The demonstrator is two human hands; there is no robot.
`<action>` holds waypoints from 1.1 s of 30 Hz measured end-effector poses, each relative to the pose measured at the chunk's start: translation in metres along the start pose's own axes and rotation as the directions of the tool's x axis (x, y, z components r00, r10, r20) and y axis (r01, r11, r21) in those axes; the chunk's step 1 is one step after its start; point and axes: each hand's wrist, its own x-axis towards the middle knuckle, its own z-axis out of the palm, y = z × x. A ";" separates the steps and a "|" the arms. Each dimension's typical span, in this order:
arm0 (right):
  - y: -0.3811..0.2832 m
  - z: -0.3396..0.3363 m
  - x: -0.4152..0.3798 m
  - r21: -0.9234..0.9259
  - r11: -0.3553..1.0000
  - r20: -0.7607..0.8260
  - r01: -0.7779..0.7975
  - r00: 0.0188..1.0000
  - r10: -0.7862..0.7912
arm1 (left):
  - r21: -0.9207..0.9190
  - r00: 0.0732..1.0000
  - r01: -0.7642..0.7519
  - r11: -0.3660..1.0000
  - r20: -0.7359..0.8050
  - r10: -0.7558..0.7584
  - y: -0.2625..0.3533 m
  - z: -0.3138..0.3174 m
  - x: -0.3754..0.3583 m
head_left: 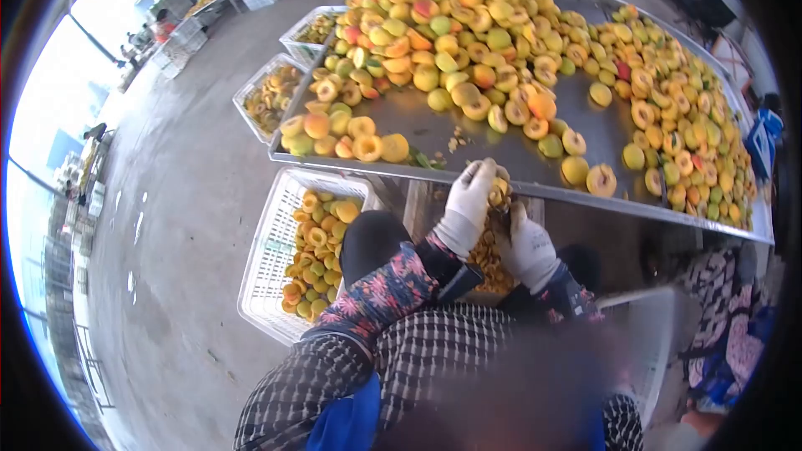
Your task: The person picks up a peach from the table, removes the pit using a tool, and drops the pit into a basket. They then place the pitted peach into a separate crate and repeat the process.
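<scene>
My left hand, in a white glove, is closed on a yellow peach half at the near edge of the metal table. Just right of it and slightly lower, my right hand, also gloved, is closed close against the fruit. Something dark and narrow shows between its fingers, too small to make out. Below both hands lies a heap of small brownish pieces, partly hidden by my arms. On the table rises a large pile of peaches, many cut in half with the pit hollow showing.
A white plastic basket with peach halves stands on the floor by my left knee. Two more filled crates sit beyond the table's left end. A second heap of peaches covers the table's right side. People and stacked crates are far left.
</scene>
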 end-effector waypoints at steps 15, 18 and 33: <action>0.001 -0.007 -0.006 0.364 0.930 0.078 0.053 0.993 -0.088 | 0.021 0.993 -0.119 0.993 0.009 0.119 -0.002 -0.001 0.004; 0.009 -0.006 -0.005 0.330 0.942 0.116 0.064 0.987 -0.108 | 0.150 0.998 0.010 0.989 0.057 -0.019 0.000 -0.009 0.010; -0.009 -0.007 -0.014 0.766 0.002 0.643 -0.643 0.766 -0.012 | -0.033 0.993 0.080 0.996 0.088 -0.077 0.009 -0.001 0.005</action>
